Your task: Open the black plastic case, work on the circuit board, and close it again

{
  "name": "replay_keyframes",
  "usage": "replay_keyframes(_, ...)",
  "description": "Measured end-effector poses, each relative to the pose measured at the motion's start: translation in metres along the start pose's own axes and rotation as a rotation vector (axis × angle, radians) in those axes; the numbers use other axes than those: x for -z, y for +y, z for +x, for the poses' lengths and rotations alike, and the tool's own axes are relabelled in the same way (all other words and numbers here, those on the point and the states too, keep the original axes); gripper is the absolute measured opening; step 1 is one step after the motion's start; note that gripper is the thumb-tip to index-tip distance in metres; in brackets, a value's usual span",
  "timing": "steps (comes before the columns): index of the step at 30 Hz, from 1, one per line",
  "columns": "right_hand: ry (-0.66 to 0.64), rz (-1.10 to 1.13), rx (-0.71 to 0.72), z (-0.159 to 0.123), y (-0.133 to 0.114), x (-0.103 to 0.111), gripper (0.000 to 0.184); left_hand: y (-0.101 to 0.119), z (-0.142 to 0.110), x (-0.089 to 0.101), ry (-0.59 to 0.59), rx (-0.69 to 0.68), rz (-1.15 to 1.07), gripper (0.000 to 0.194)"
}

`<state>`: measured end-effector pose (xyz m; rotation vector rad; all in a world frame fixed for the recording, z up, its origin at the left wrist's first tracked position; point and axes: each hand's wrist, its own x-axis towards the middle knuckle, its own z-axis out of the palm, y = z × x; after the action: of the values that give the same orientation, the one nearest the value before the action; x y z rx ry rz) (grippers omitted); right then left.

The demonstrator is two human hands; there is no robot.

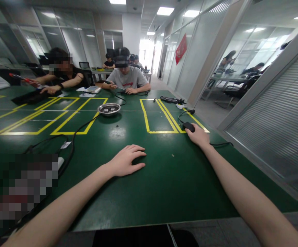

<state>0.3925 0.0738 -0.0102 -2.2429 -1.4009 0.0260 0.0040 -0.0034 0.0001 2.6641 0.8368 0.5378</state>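
Observation:
My left hand [128, 160] lies palm down on the green tabletop [149, 192], fingers spread, with nothing in it. Farther right, my right hand [199, 135] is closed around a small black box [188, 127] with cords, like a power adapter, at the near end of the yellow tape outlines. One black cord [181, 118] loops from it to a dark connector [191, 111]. Another cord [221, 144] shows to the right of my wrist. My fingertips partly hide the box.
A metal bowl [109, 109] with small metal parts stands beyond my left hand. A black folded stand-like object [172, 100] lies beyond the adapter. Black cable [73, 145] crosses the left side. Two people sit opposite: one holds a red-and-black tool [22, 78], another a thin tool [118, 87].

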Motion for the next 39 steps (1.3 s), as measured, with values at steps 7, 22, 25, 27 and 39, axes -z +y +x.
replay_keyframes(7, 0.000, 0.019, 0.168, 0.003, 0.006, -0.003, 0.055, 0.000, 0.000, 0.000, -0.010, 0.009, -0.002, 0.032)
replay_keyframes(22, 0.177, 0.010, -0.071, 0.017, 0.024, -0.017, 0.059, 0.000, -0.001, 0.000, 0.003, -0.006, 0.010, 0.032)
replay_keyframes(25, 0.237, 0.012, -0.094, 0.015, 0.023, -0.017, 0.061, -0.001, -0.001, 0.000, 0.002, -0.009, 0.017, 0.032)
replay_keyframes(27, 0.238, 0.008, -0.097, 0.015, 0.023, -0.017, 0.060, -0.001, -0.001, 0.000, 0.008, -0.016, 0.011, 0.032)
replay_keyframes(39, 0.177, -0.045, -0.005, 0.019, 0.026, -0.020, 0.052, 0.000, -0.001, 0.000, -0.002, -0.007, 0.000, 0.032)
